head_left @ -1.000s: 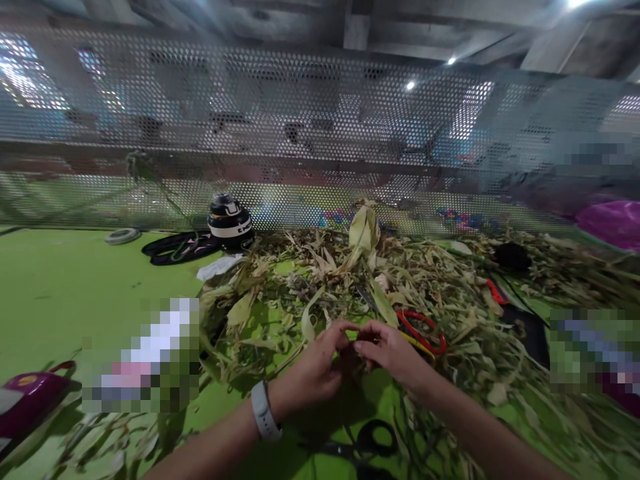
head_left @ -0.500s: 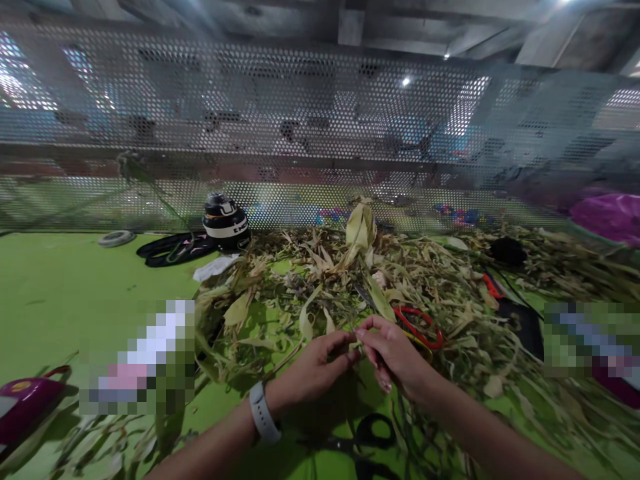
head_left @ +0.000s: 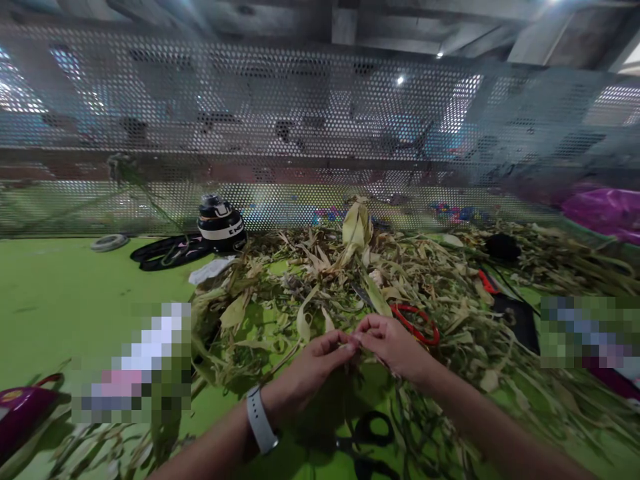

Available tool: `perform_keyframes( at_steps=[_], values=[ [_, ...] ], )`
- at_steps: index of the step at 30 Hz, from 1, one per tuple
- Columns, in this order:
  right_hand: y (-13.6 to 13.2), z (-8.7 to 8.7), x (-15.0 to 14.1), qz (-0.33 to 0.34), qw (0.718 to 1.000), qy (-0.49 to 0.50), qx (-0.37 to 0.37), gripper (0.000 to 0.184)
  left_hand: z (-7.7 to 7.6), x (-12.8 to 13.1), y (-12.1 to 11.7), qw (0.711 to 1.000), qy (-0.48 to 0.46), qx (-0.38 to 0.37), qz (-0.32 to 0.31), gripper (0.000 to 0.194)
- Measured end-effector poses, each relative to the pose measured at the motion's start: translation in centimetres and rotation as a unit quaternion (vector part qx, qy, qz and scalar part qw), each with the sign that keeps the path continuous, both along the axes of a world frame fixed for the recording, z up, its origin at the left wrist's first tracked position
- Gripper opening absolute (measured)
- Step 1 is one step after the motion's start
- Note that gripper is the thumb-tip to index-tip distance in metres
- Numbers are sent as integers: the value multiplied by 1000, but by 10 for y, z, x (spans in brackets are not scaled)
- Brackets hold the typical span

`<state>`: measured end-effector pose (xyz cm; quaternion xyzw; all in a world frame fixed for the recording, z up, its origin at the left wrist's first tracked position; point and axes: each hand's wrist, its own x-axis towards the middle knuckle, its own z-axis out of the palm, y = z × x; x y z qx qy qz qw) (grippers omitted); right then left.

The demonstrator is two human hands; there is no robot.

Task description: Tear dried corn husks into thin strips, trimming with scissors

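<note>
My left hand (head_left: 320, 360), with a pale watch on the wrist, pinches thumb to fingers at the middle of the view. Against its fingertips, my right hand (head_left: 393, 347) is also closed in a pinch. Whatever lies between the fingertips is too small to make out. Red-handled scissors (head_left: 416, 325) lie just beyond the right hand, on a heap of dry leaves and stems (head_left: 320, 267). A pair of black-handled scissors (head_left: 373, 430) rests on the green tabletop (head_left: 330, 407) below my hands. A large pale-yellow dried leaf bundle (head_left: 357, 230) stands up from the heap.
A black bottle-like container (head_left: 221, 225) with a white band stands back left, beside a black strap (head_left: 170, 250), a roll of tape (head_left: 109, 243) and white tissue (head_left: 210, 270). Perforated metal sheeting (head_left: 300, 120) rises behind. Purple plastic (head_left: 607, 212) is at right; a magenta object (head_left: 27, 417) at left.
My right hand's fingers have drawn in, and the two hands' fingertips now meet more closely. The whole view has shifted slightly; the things on the table lie as before.
</note>
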<state>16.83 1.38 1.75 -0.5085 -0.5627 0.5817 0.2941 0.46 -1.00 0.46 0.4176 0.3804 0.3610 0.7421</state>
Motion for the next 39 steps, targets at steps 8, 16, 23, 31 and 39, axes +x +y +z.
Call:
perform_keyframes(
  at_steps=[8, 16, 23, 31, 39],
  values=[
    [-3, -8, -8, -5, 994, 37, 103, 17, -8, -3, 4, 995, 50, 81, -43, 29],
    [-10, -8, -6, -1, 983, -14, 184, 19, -2, -10, 3, 988, 47, 78, -129, 32],
    [-2, 0, 1, 38, 962, -128, 239, 35, -3, -4, 6, 999, -18, 37, -3, 25],
    [-7, -9, -4, 38, 968, -97, 229, 31, -9, -4, 4, 998, -47, 27, -29, 24],
    [-7, -8, -5, -30, 961, -117, 247, 33, -2, -9, 7, 997, -15, 47, -64, 23]
  ],
)
